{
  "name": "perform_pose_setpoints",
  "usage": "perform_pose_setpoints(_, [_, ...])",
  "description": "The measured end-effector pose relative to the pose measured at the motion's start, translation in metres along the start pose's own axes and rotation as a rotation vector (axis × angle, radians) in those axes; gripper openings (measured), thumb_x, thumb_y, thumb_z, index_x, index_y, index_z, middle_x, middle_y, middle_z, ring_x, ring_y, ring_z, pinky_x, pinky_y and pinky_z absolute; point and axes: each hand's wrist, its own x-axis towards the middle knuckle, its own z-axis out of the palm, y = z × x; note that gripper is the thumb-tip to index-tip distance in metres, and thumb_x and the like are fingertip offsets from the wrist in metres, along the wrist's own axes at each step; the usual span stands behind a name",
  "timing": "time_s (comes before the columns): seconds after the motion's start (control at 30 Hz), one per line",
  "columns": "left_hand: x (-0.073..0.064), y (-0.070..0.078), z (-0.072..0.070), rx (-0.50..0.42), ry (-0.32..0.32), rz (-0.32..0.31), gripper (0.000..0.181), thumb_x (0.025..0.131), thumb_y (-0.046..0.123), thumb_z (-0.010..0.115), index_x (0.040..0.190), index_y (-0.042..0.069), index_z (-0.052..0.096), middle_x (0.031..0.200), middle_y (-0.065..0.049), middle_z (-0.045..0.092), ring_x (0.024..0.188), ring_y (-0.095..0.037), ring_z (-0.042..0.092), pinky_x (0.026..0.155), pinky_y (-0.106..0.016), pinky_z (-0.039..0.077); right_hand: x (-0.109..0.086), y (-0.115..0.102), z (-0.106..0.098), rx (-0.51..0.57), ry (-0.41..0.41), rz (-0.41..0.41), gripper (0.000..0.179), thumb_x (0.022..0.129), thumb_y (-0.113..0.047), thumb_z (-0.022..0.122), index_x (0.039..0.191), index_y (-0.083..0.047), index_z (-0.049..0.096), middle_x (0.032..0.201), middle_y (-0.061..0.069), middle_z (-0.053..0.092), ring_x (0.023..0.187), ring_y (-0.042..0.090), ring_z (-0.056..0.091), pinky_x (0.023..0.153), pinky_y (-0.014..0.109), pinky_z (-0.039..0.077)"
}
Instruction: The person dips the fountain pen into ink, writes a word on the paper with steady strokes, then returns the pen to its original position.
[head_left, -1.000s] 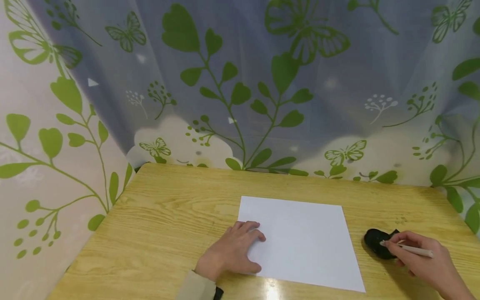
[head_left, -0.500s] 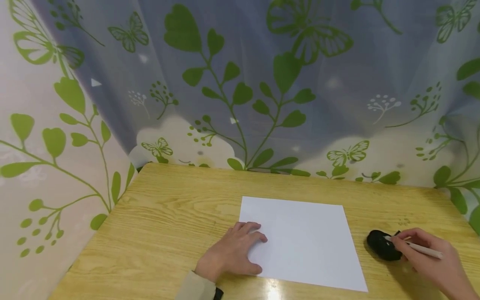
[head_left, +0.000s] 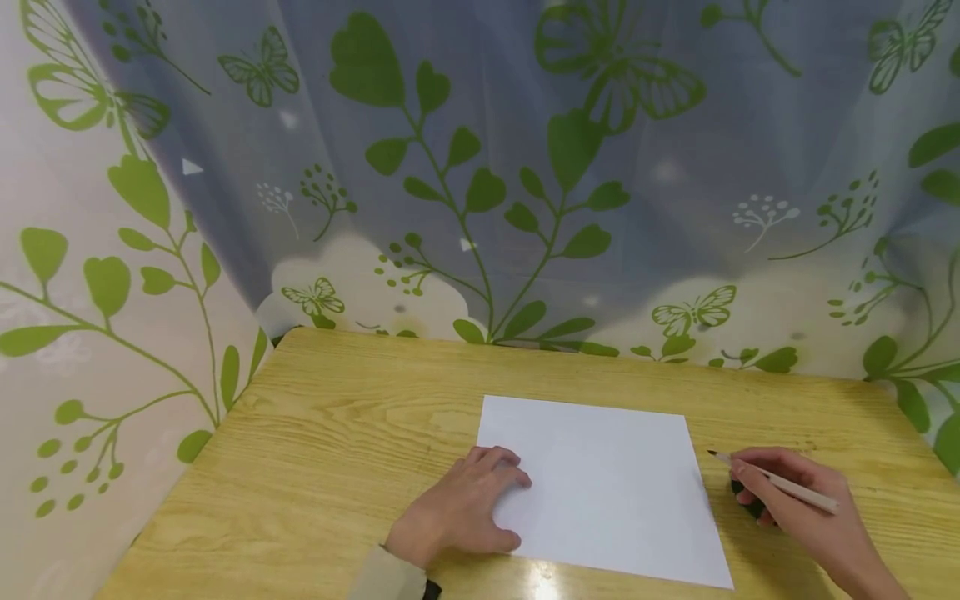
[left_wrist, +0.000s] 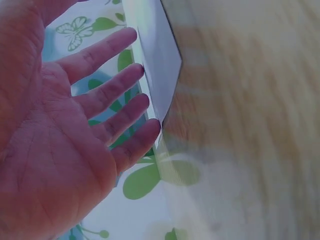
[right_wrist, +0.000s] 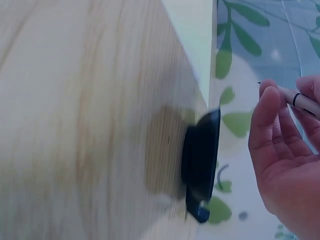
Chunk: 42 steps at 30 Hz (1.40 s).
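A plain white sheet of paper (head_left: 607,487) lies on the table, its edge also showing in the left wrist view. My left hand (head_left: 465,504) rests on the sheet's left side, fingers spread and slightly bent. In the left wrist view, that hand's fingertips (left_wrist: 150,127) touch the paper's edge area. My right hand (head_left: 813,504) pinches a pale-handled brush (head_left: 802,493) right of the paper, its dark pointed tip toward the sheet and apart from it. Below that hand is a small black dish (head_left: 741,497), mostly hidden in the head view; the right wrist view shows its side (right_wrist: 201,160).
The wood-grain table (head_left: 337,425) extends left of and behind the paper. A curtain (head_left: 480,192) with green leaves and butterflies hangs along the back edge, and similar cloth (head_left: 97,333) hangs at the left. Light glares near the front edge.
My right hand has lifted the brush from the black dish and moved it left toward the paper. The brush tip, pale earlier, is now dark. My left hand stays in place.
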Motion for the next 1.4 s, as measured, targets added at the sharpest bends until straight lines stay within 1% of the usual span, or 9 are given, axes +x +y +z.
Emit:
perform_pose_setpoints(0.07, [0.0,-0.001,-0.001,-0.009,0.005,0.007,0.054,0.08,0.036,0.077,0.131,0.026,0.063,0.149,0.003,0.049,0.139,-0.022,0.043,0.117,-0.046,0.038,0.001,-0.004,0.005,0.025,-0.012,-0.009,0.04,0.102,-0.035,0.063,0.123,-0.002,0.067,0.088,-0.005,0.077,0.074,0.015,0.071,0.059,0.033,0.059])
perform_pose_setpoints(0.13, [-0.002,-0.003,-0.003,-0.011,0.018,0.012,0.052,0.08,0.035,0.076,0.13,0.026,0.063,0.147,0.002,0.05,0.137,-0.023,0.044,0.115,-0.047,0.039,0.002,-0.009,0.011,0.053,-0.023,-0.019,0.038,0.102,-0.033,0.064,0.123,-0.001,0.067,0.087,-0.004,0.077,0.073,0.017,0.071,0.059,0.033,0.058])
perform_pose_setpoints(0.3, [-0.006,-0.015,-0.007,0.013,0.038,0.005,0.05,0.081,0.036,0.076,0.129,0.026,0.065,0.147,0.001,0.051,0.136,-0.025,0.045,0.108,-0.054,0.041,0.006,-0.02,0.026,0.103,-0.038,-0.021,0.034,0.1,-0.029,0.067,0.12,-0.002,0.068,0.085,-0.007,0.075,0.071,0.014,0.069,0.056,0.032,0.057])
perform_pose_setpoints(0.4, [-0.009,-0.019,-0.008,0.032,0.025,-0.001,0.052,0.082,0.04,0.078,0.131,0.028,0.065,0.149,0.001,0.051,0.139,-0.026,0.045,0.107,-0.057,0.041,0.007,-0.026,0.032,0.115,-0.05,-0.027,0.034,0.098,-0.03,0.069,0.12,-0.003,0.068,0.085,-0.004,0.075,0.069,0.016,0.069,0.056,0.033,0.057])
perform_pose_setpoints(0.57, [-0.012,-0.02,-0.01,0.048,-0.003,-0.004,0.055,0.082,0.044,0.081,0.133,0.029,0.065,0.153,0.001,0.05,0.143,-0.027,0.045,0.11,-0.062,0.038,0.011,-0.035,0.046,0.114,-0.078,-0.063,0.034,0.096,-0.031,0.072,0.118,-0.004,0.067,0.085,0.006,0.075,0.067,0.024,0.068,0.057,0.035,0.059])
perform_pose_setpoints(0.73, [-0.014,-0.02,-0.009,0.04,-0.007,-0.009,0.056,0.082,0.045,0.082,0.132,0.029,0.065,0.154,0.0,0.05,0.144,-0.029,0.045,0.111,-0.066,0.035,0.019,-0.043,0.061,0.12,-0.113,-0.101,0.032,0.095,-0.029,0.073,0.114,-0.004,0.066,0.086,0.012,0.074,0.067,0.023,0.068,0.057,0.035,0.059])
perform_pose_setpoints(0.9, [-0.013,-0.021,-0.009,0.045,-0.002,-0.004,0.055,0.081,0.044,0.082,0.131,0.03,0.065,0.153,0.001,0.05,0.142,-0.028,0.046,0.108,-0.063,0.037,0.028,-0.05,0.077,0.161,-0.15,-0.139,0.029,0.094,-0.025,0.075,0.109,-0.002,0.064,0.084,0.013,0.073,0.067,0.021,0.069,0.056,0.034,0.059])
perform_pose_setpoints(1.1, [-0.012,-0.022,-0.009,0.044,-0.005,0.002,0.052,0.081,0.044,0.082,0.128,0.032,0.065,0.152,0.002,0.05,0.14,-0.028,0.046,0.103,-0.059,0.039,0.039,-0.055,0.097,0.206,-0.214,-0.162,0.026,0.093,-0.022,0.076,0.106,-0.002,0.065,0.084,0.021,0.072,0.068,0.022,0.069,0.054,0.035,0.058])
perform_pose_setpoints(1.4, [-0.012,-0.023,-0.009,0.034,-0.019,-0.01,0.05,0.081,0.044,0.079,0.129,0.034,0.066,0.152,0.003,0.049,0.139,-0.028,0.044,0.103,-0.061,0.038,0.05,-0.062,0.118,0.249,-0.308,-0.186,0.026,0.093,-0.023,0.076,0.108,-0.003,0.067,0.088,0.022,0.073,0.071,0.025,0.071,0.054,0.035,0.057])
